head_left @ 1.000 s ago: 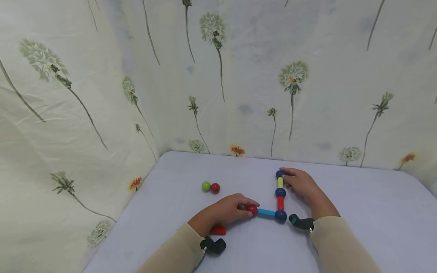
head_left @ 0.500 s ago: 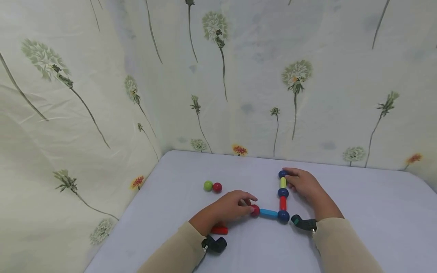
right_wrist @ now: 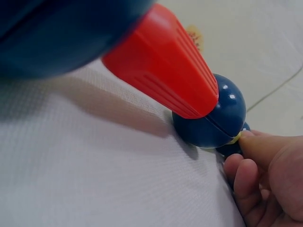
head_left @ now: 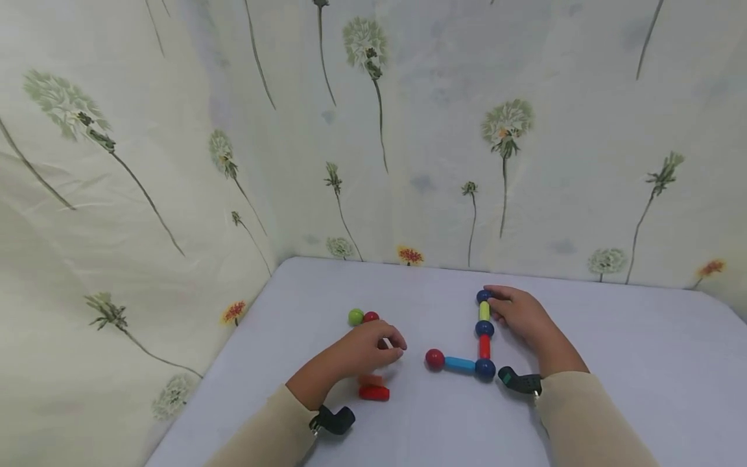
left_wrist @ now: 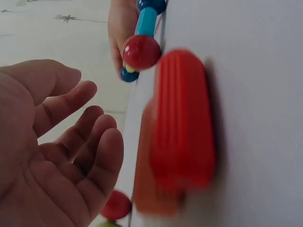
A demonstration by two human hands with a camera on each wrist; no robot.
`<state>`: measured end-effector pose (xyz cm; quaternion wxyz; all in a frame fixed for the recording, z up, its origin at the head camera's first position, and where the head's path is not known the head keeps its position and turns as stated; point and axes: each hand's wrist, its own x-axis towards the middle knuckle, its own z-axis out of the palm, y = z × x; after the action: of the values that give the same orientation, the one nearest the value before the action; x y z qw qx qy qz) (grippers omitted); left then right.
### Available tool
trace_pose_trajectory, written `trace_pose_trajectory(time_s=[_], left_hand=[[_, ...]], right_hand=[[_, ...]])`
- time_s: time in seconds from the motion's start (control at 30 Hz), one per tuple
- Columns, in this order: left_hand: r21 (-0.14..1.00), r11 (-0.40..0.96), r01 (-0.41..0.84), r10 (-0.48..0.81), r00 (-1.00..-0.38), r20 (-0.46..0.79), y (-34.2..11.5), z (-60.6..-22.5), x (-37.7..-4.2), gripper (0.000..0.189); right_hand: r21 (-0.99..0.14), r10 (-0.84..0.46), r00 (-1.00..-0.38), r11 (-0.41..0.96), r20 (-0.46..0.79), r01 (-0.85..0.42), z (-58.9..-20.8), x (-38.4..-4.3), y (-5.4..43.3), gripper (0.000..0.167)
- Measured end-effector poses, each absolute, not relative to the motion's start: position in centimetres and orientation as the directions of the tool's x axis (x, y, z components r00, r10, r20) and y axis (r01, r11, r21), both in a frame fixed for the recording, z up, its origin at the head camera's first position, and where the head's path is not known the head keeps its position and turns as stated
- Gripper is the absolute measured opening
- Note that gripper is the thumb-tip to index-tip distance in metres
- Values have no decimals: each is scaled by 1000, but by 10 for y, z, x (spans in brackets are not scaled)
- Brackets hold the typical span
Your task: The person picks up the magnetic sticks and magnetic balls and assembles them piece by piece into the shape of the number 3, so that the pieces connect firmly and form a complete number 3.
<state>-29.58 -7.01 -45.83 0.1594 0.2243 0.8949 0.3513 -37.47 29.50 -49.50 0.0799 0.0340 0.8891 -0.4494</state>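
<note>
An L-shaped chain of balls and rods lies on the table. It runs from a red ball (head_left: 434,359) through a light-blue rod (head_left: 460,365), a corner blue ball (head_left: 485,370), a red rod (head_left: 484,347), a middle blue ball (head_left: 484,329) and a yellow-green rod (head_left: 484,311) to a far blue ball (head_left: 483,296). My right hand (head_left: 519,314) pinches the chain's far end, at that ball and rod. Left of the chain, my left hand (head_left: 370,347) hovers with loosely bent fingers, holding nothing. Below it lie a loose red rod (left_wrist: 184,118) and an orange rod (left_wrist: 147,170).
A green ball (head_left: 356,316) and another red ball (head_left: 371,316), partly behind the left hand, lie side by side on the white table (head_left: 443,421). A flower-patterned cloth (head_left: 408,130) hangs behind and to the left.
My left hand has let go of the chain's red ball and moved left, uncovering the orange rod and partly covering the loose red ball. My right hand keeps its hold.
</note>
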Motion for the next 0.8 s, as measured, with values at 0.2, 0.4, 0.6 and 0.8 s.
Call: trace_pose_trajectory(time_s=[0.2,0.4,0.6,0.8], left_hand=[[686,676,270,517,-836,-180,-105,-460,-290,14],[702,667,250,535,-816,-218,-131,-471,-287,17],[734,631,251,573,-788,-224,-144,-476,-284,20],[748,609,264,591,-780,-207,-146,-479,-285,19]], right_hand=[[-797,-10,-985,590,-171,132,-493,-373,294,50],[-800,-12,-983,583,-184,143,-495,-371,293,51],[-800,-8,-983,582,-182,144,-498,-371,294,51],[-789,-14,-983,600,-180,136,-497,-372,297,51]])
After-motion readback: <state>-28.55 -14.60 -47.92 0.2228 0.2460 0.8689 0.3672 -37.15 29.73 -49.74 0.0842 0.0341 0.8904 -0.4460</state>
